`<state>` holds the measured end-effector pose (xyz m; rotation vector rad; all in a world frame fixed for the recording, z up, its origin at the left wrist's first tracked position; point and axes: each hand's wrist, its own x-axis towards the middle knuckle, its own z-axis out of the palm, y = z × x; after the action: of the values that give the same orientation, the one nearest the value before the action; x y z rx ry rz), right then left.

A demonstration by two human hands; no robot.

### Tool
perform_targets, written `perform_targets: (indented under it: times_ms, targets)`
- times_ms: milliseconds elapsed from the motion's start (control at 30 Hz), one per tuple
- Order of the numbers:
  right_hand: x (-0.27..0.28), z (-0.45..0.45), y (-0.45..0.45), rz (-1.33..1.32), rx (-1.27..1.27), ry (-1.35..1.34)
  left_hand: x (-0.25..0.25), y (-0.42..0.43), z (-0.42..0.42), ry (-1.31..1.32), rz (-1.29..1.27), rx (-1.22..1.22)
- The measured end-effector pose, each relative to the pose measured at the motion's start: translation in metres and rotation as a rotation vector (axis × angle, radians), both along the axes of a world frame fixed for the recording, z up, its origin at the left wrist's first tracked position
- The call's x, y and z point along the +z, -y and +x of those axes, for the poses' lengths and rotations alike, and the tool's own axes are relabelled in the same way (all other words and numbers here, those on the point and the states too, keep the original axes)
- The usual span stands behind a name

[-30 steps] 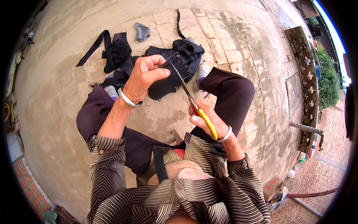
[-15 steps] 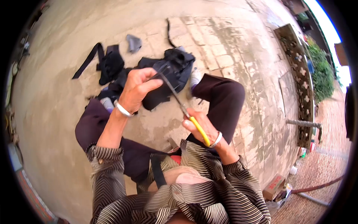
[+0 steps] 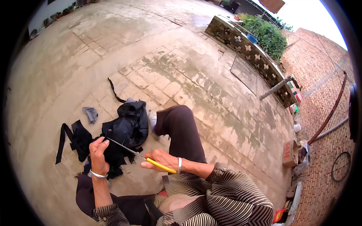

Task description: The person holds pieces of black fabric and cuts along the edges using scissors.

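Observation:
My right hand is closed around the yellow handle of a pair of scissors, whose long metal blades point left. Near the blade tips, my left hand is pinched, thumb against fingers; what it holds, if anything, is too small to make out against the dark cloth. Below and beyond the hands, a heap of black fabric lies on the ground between my feet. Black cut pieces with a strap lie to its left. A small grey cloth scrap and a thin black strip lie farther off.
Paved, worn ground spreads around me. On the right are a low patterned wall with green plants, a post, a cardboard box and a brick surface with a hose.
My view has swung to the right and up, so the hands and black fabric appear lower and farther left. The scissors stay in my right hand, their blades now lying flatter across the view.

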<state>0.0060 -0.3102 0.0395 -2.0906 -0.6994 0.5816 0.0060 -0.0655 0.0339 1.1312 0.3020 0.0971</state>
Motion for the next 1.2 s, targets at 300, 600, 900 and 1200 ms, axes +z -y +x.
perform_targets:
  times_ms: [300,600,900,1200]
  targets:
    - [0.000,-0.001,0.008,0.028,0.035,0.024,-0.024,-0.003,-0.004,0.038,0.056,0.054]
    - [-0.002,0.000,0.041,0.014,0.085,0.034,-0.016,0.024,-0.007,0.014,-0.091,-0.184]
    - [-0.005,-0.016,0.072,0.011,-0.005,-0.038,-0.063,0.052,-0.011,0.227,0.203,-0.113]
    - [-0.006,-0.023,0.077,0.013,0.010,-0.058,-0.012,0.072,-0.009,0.039,-0.110,-0.323]
